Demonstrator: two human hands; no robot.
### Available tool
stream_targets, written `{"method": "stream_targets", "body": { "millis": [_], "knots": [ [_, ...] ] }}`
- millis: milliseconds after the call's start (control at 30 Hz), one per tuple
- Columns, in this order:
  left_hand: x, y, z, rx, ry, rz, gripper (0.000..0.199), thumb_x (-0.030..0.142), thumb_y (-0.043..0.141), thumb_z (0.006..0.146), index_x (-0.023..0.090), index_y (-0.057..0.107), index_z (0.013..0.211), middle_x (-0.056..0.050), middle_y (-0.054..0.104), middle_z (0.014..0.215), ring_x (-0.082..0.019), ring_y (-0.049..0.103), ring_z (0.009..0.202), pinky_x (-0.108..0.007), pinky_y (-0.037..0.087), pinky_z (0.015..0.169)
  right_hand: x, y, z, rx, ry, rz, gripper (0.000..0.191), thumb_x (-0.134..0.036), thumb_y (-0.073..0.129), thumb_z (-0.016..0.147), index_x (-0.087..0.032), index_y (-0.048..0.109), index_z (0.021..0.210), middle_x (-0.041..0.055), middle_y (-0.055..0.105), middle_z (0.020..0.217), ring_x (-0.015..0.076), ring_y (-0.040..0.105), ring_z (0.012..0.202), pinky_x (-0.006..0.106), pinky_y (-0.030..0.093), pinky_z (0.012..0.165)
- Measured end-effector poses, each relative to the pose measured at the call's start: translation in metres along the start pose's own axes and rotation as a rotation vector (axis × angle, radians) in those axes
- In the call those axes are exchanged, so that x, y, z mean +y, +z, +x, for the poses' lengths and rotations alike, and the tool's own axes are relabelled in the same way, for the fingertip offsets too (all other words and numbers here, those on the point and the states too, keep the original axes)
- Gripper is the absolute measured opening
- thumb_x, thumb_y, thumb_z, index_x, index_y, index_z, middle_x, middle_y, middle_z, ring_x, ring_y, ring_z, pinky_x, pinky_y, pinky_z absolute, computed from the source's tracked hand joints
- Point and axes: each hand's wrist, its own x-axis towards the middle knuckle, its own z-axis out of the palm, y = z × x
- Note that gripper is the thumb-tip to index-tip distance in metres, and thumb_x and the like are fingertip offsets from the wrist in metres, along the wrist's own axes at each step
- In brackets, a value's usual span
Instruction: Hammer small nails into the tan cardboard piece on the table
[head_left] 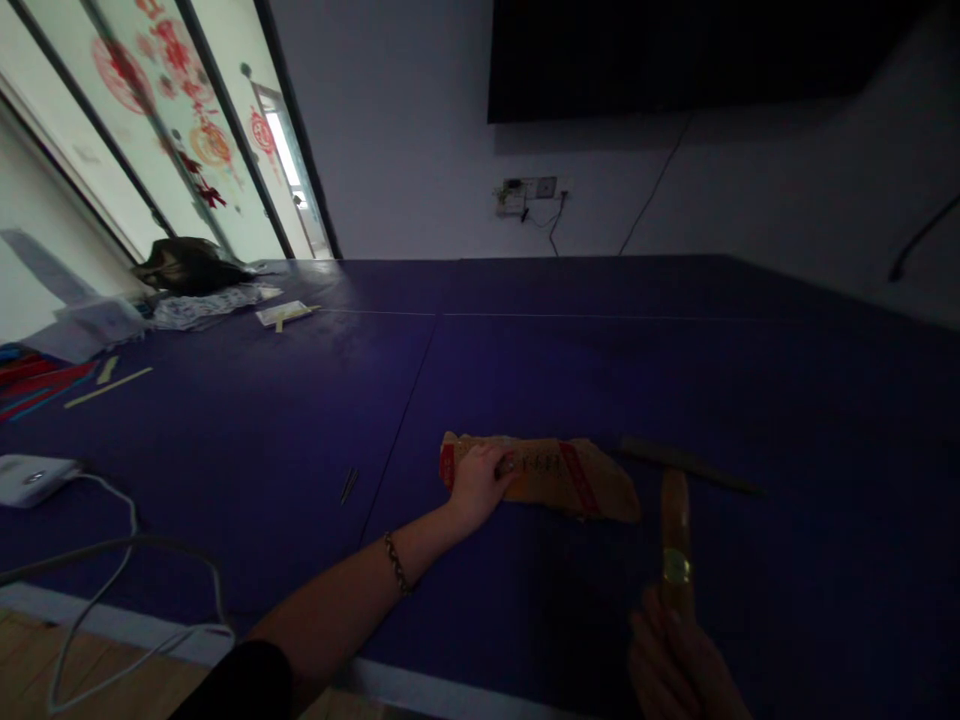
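My left hand point(480, 485) rests on a torn piece of brown cardboard point(544, 475) with red bands and dark print, its fingers bent and pressed together near the left end. What, if anything, is between those fingers is too small to name. At the lower right, my right hand point(679, 655) is wrapped round the wooden handle of a hammer-like tool point(676, 530). The long dark head of the tool lies crosswise just right of the cardboard, apart from it. Several thin metal pieces point(349, 486) lie on the purple surface left of my left hand.
A white device point(34, 480) with a looping cable point(133, 530) sits at the left edge of the purple table point(337, 400). Red and blue strips point(45, 385), papers point(277, 313) and a dark bag point(191, 266) lie farther back left. A black screen point(675, 55) hangs on the wall.
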Motion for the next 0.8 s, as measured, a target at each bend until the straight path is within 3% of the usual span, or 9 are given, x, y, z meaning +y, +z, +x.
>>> {"method": "stream_targets", "body": {
  "millis": [100,200,333,500,800],
  "knots": [
    [0.001,-0.002,-0.001,-0.011,-0.001,0.04,0.028,0.017,0.066,0.069,0.016,0.061,0.097,-0.006,0.065,0.093,-0.022,0.055,0.09,-0.035,0.043,0.081,-0.009,-0.014,0.005,-0.069,-0.009,0.142,0.026,-0.036,0.07,0.065,-0.021,0.051,0.058,-0.0152,0.023,0.035,-0.0018,0.004,0.023,0.006,0.022,0.02],
    [0.002,-0.004,-0.001,0.002,-0.028,0.059,0.03,0.018,0.067,0.068,0.018,0.06,0.097,-0.005,0.064,0.092,-0.022,0.054,0.091,-0.035,0.042,0.081,-0.012,-0.026,0.006,-0.137,0.018,0.256,0.02,-0.031,0.071,0.065,-0.021,0.055,0.059,-0.016,0.014,0.034,-0.0012,-0.006,0.027,0.005,0.019,0.02],
    [0.002,-0.005,-0.002,-0.002,-0.066,0.022,0.037,0.017,0.069,0.066,0.019,0.058,0.101,-0.004,0.064,0.091,-0.022,0.054,0.091,-0.035,0.043,0.081,-0.004,-0.038,0.007,-0.178,0.038,0.329,0.014,-0.028,0.068,0.07,-0.023,0.058,0.062,-0.0164,0.006,0.033,-0.0007,-0.009,0.027,0.005,0.015,0.02],
    [-0.006,-0.006,-0.001,0.009,-0.054,-0.067,0.04,0.015,0.07,0.064,0.019,0.059,0.102,-0.004,0.066,0.092,-0.021,0.055,0.094,-0.035,0.041,0.085,0.0,-0.037,0.009,-0.176,-0.002,0.402,0.016,-0.023,0.065,0.073,-0.02,0.058,0.059,-0.0162,0.007,0.037,-0.002,-0.009,0.028,0.003,0.017,0.021],
    [-0.018,-0.008,0.009,-0.094,0.033,-0.149,0.015,0.013,0.068,0.065,0.017,0.068,0.08,-0.005,0.067,0.09,-0.017,0.06,0.088,-0.029,0.044,0.083,0.003,-0.04,0.017,-0.367,0.087,0.453,0.028,-0.023,0.062,0.076,-0.017,0.057,0.049,-0.0172,0.003,0.03,-0.0027,-0.009,0.02,0.003,0.013,0.018]
  ]
}}
